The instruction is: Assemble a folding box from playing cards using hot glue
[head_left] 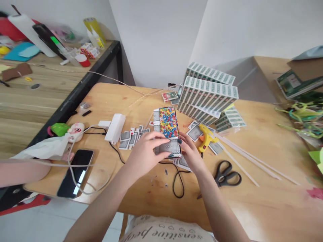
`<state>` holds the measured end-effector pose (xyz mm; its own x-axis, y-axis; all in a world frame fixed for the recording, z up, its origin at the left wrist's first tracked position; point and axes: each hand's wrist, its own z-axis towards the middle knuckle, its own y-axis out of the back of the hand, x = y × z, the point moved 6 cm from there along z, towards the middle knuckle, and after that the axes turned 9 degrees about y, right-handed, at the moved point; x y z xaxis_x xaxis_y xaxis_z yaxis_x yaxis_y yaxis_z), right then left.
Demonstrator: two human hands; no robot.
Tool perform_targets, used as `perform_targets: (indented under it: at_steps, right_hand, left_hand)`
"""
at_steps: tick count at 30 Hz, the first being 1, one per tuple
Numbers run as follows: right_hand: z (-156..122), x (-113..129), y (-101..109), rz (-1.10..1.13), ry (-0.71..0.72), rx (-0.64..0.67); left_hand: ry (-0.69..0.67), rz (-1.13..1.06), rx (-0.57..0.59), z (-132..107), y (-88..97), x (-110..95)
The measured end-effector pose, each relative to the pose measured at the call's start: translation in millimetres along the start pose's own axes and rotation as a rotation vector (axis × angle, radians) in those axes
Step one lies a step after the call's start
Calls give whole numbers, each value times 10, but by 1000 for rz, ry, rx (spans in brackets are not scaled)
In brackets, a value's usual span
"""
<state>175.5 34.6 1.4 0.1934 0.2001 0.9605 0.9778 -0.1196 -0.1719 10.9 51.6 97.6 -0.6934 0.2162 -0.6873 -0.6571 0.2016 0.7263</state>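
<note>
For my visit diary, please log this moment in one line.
left hand: on card-covered box; right hand: at its right edge; yellow glue gun, black scissors: right of box

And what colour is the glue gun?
The glue gun is mostly yellow, seen in the head view.

Box (169,121) left of glue gun (208,136)

Cream shirt (151,222) with dark lettering (156,233) and heart outlines (173,227) — bare forearms (111,198) — a dark-polished nail (179,141) on the right hand (191,152)
</note>
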Motion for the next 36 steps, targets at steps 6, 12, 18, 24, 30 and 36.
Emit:
perform_targets:
  at_steps: [6, 12, 18, 24, 30, 36]
  right_hand:
    - [10, 13, -37, 54, -64, 3]
    - [4, 65, -63, 31, -64, -2]
    - [6, 95, -86, 26, -58, 0]
    - [6, 100, -80, -1, -46, 14]
    - [9, 115, -88, 3, -56, -1]
    - [19, 102, -80, -12, -55, 1]
  left_hand:
    - [-13, 118, 136, 102, 79, -52]
    - [-50, 186, 215, 159, 122, -156]
    - [-96, 318, 229, 176, 113, -278]
    - [-121, 385, 292, 222, 93, -354]
    - [-119, 331, 281, 226, 94, -323]
    - [-129, 389, 280, 187, 65, -334]
